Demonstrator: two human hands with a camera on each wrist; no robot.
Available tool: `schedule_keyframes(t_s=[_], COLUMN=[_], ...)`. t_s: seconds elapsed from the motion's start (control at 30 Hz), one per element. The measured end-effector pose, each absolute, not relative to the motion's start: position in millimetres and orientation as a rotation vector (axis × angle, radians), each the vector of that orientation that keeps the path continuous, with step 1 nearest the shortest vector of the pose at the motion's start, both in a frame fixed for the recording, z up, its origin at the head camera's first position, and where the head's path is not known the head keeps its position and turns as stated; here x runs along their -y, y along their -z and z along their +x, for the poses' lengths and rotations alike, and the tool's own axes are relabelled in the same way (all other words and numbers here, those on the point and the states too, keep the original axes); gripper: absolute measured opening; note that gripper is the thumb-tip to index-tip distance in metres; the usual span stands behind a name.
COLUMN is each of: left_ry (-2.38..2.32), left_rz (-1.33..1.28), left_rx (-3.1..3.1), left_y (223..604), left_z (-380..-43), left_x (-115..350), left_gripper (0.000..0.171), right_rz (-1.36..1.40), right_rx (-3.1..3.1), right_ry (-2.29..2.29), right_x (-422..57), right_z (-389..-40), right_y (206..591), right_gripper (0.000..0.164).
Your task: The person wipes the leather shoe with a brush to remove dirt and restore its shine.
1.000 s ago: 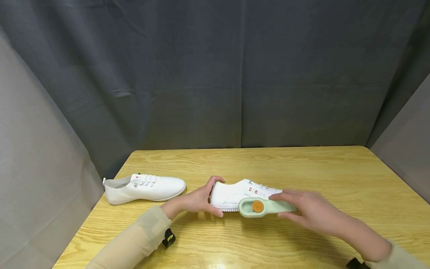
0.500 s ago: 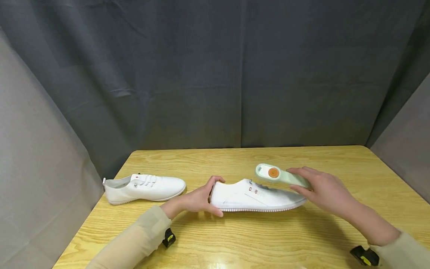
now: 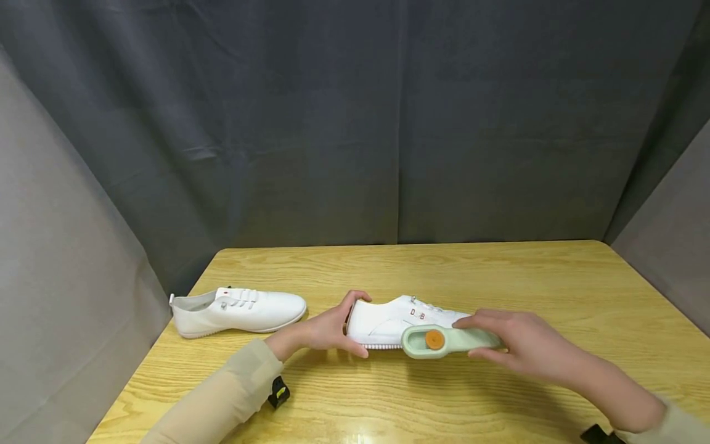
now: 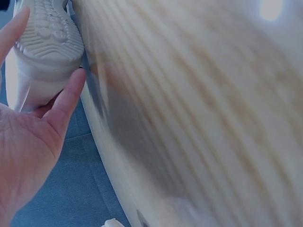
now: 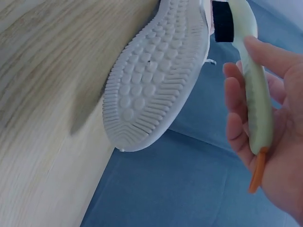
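My left hand [image 3: 327, 328] grips the heel of a white lace-up shoe [image 3: 383, 320], thumb low near the sole and fingers round the back. The shoe lies on its length with its toe to the right, and its ridged, studded sole [image 5: 147, 71] shows in the right wrist view. A pale green shoe brush [image 3: 460, 339] with an orange button [image 3: 435, 339] is held by its handle in my right hand [image 3: 532, 345]. Its dark bristles [image 5: 223, 21] face the shoe's near side. Brush and right hand hide the toe in the head view.
A matching white shoe [image 3: 244, 311] stands at the table's left side, toe to the right. The wooden table [image 3: 554, 277] ends at a dark curtain [image 3: 333, 154] behind, with pale cloth [image 3: 66, 265] at left.
Half a second ago the brush was raised above the shoe's laces; it has come down over the near side, close to where it was a second ago. The left hand and shoe stay put.
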State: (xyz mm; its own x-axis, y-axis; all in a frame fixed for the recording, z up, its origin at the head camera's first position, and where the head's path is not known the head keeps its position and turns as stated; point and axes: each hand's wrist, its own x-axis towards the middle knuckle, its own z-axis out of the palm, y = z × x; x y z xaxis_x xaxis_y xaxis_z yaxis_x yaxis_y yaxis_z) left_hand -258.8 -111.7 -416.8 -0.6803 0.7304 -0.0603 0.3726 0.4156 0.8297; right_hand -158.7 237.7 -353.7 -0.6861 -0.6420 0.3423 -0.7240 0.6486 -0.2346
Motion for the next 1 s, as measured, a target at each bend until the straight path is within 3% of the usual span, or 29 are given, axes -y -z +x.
schedule_keyframes(t_s=[0.6, 1.0], left_ry=[-1.155, -1.193], left_rz=[0.934, 0.941], left_rx=[-2.276, -2.244], left_y=[417.9, 418.2], left_z=[-259.5, -258.6], left_x=[113.1, 113.8], left_gripper=[0.091, 0.089], right_rz=[0.607, 0.825], right_rx=[2.740, 2.735], right_ry=[-0.530, -0.620], right_x=[-267.9, -256.1], right_z=[-178.6, -156.0], right_y=[352.8, 354.2], right_gripper=[0.043, 0.034])
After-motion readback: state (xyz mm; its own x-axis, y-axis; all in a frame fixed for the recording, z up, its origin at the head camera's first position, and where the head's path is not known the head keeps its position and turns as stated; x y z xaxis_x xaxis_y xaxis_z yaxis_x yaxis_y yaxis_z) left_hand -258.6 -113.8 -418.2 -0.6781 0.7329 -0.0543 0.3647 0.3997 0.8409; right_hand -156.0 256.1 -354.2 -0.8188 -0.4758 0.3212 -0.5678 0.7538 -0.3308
